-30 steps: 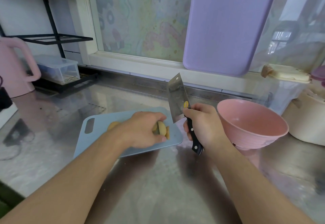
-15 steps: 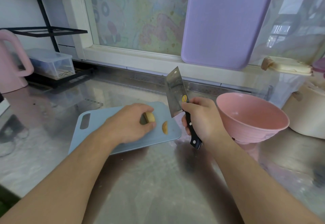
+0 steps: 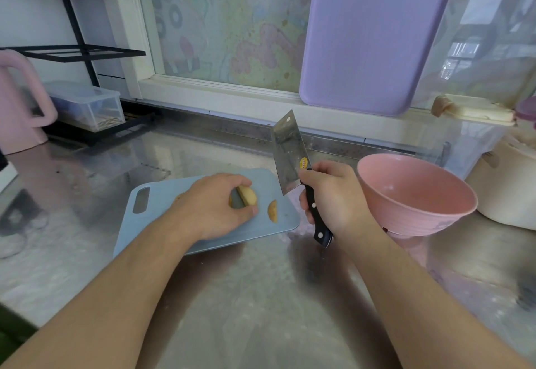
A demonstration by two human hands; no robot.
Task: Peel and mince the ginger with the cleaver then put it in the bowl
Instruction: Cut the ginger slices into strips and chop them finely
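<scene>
Two bare forearms enter from the lower edge of the head view. No sleeve covers either forearm as far as the frame shows. The left hand (image 3: 216,205) and the right hand (image 3: 333,197) are both ungloved. No ring, watch or wristband is visible on either wrist or on the fingers shown.

Soft daylight enters through the window (image 3: 232,29) at the back, leaving the scene bright and evenly lit. The steel counter (image 3: 261,296) shows hazy glare and pale reflections, with faint, blurred shadows under the forearms and beside the bowl (image 3: 417,194). Wide-angle distortion bends the window frame and rack (image 3: 72,50) toward the edges, where detail goes soft and slightly smeared.
</scene>
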